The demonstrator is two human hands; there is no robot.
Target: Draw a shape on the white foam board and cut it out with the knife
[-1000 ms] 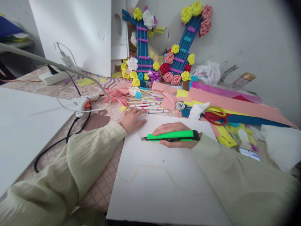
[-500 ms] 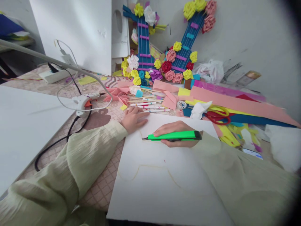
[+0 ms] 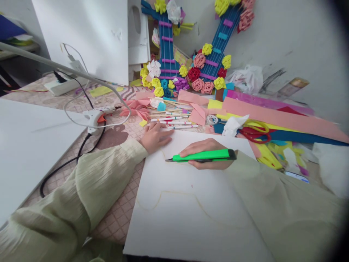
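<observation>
At pink-beige patterned tabletop [image 3: 118,214]: gripping slim green-black cutter [image 3: 203,155] w/ R hand [image 3: 205,145], resting spread L hand [image 3: 154,139] on flat white board [image 3: 185,222].

no legible txt/nos., phone scrn [image 3: 297,177] unreadable

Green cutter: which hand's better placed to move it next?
Right, most likely: the right hand grips the green cutter, blade tip by a faint line; the left hand rests at the white sheet's edge.
</observation>
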